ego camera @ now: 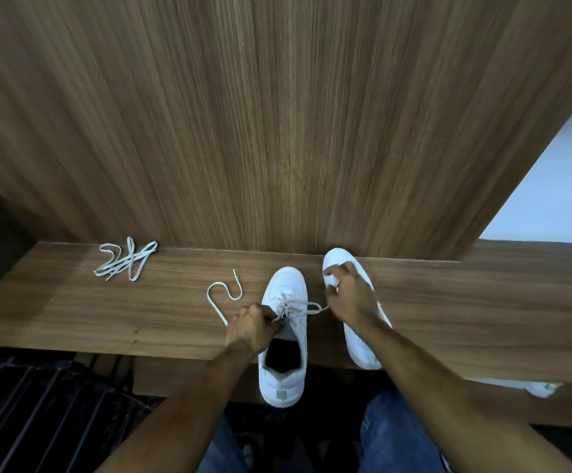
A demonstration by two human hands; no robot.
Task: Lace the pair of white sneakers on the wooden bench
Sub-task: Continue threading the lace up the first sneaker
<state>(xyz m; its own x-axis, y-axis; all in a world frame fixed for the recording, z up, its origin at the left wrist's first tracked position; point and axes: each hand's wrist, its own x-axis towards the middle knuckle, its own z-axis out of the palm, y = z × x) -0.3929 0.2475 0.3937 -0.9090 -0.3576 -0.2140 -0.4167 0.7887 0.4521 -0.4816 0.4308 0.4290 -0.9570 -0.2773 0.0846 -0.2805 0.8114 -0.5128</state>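
White sneaker, left (286, 298): on wooden bench (482, 302), heel overhanging, partly laced.
Lace (296, 307): both ends pinched.
Left hand (248, 327): grips one end.
Right hand (347, 295): grips other end.
Second sneaker (363, 349): beside, right.
Spare lace (125, 262): far left.

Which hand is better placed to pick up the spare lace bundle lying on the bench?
Left. The spare lace bundle lies far to the left, nearer the left hand. The right hand is beyond the sneaker.

Bare forearms with no sleeves; a ring (337, 286) on one finger; blue denim jeans (393, 438) cover both legs.
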